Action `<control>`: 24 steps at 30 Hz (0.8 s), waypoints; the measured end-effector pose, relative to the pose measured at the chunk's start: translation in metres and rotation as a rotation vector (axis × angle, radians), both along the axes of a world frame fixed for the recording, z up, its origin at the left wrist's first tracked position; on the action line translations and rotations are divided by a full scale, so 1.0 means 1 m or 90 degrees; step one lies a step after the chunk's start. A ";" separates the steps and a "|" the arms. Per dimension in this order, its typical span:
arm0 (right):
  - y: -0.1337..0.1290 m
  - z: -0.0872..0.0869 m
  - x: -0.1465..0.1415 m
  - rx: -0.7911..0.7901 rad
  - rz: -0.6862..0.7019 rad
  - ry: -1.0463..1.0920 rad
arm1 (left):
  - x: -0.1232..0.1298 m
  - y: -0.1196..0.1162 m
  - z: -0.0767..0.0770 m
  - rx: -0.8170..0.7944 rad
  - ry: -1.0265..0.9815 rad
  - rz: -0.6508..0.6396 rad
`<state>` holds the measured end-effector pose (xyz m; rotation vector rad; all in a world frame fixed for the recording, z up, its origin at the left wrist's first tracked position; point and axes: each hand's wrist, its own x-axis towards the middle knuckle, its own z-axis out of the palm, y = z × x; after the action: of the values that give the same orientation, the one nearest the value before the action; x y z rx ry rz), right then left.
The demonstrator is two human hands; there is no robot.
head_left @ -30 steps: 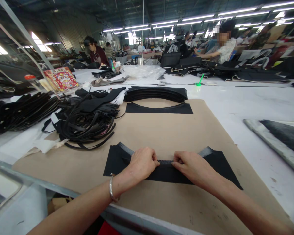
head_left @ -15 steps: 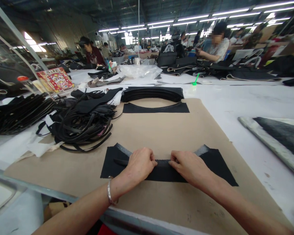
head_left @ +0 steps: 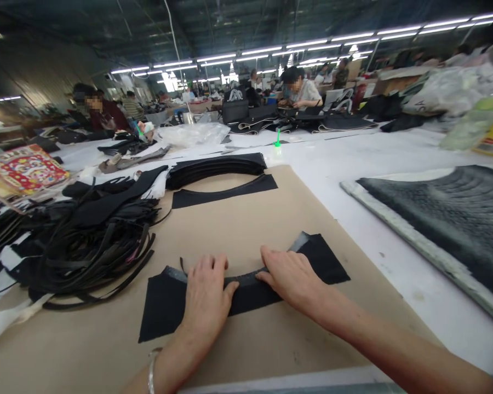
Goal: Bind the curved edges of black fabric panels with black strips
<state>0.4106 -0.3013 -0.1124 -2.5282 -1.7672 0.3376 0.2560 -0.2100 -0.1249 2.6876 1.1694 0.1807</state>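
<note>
A black fabric piece with a concave upper edge lies on the tan sheet in front of me. A greyish band runs along that curved edge. My left hand rests palm down across the piece's left half, fingers extended over the curved edge, thumb apart on the band. My right hand lies on the right half, its thumb on the edge and fingers stretched forward. Beside my left fingers, the tip of a thin black strip sticks up; the rest of it is hidden.
Tan sheet covers the white table. Beyond are a similar black piece and a stack. Tangled black strips lie left, a grey-black panel right. A green-tipped bottle stands behind. People work farther back.
My hands have gone from pinched fingers at the curved edge to flatter, spread fingers on the piece. The view has turned right, so the scene sits farther left.
</note>
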 end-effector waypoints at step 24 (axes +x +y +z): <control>0.001 0.010 0.100 -0.098 0.055 0.135 | 0.013 -0.032 -0.022 0.089 0.083 -0.301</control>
<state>0.5101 -0.3004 -0.1020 -2.4075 -1.8361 0.7433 0.2691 -0.2422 -0.1468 3.0449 0.5350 0.0133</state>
